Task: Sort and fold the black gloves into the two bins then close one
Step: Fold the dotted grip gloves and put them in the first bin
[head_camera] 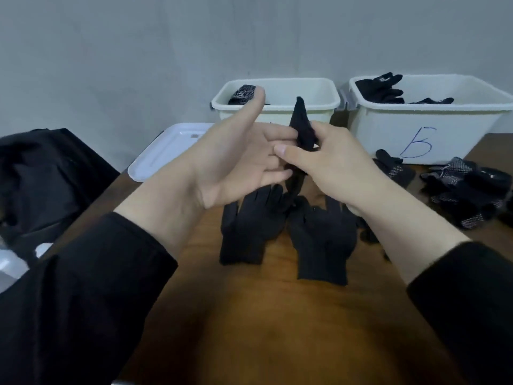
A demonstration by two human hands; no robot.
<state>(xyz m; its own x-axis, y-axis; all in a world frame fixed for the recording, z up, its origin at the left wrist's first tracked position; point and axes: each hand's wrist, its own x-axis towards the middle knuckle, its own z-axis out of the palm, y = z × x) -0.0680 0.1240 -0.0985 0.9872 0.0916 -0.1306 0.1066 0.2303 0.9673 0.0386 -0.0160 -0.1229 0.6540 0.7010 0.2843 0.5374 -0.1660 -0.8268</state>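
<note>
One black glove stands pinched in my right hand, raised above two flat gloves on the table. My left hand is spread, fingertips touching it. Beyond both hands sit two white bins.

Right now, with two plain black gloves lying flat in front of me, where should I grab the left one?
Probably pinch the left glove at its cuff, the near edge. It lies flat, fingers pointing away toward the bins, so come from above on your side, where the wooden table is bare.
</note>
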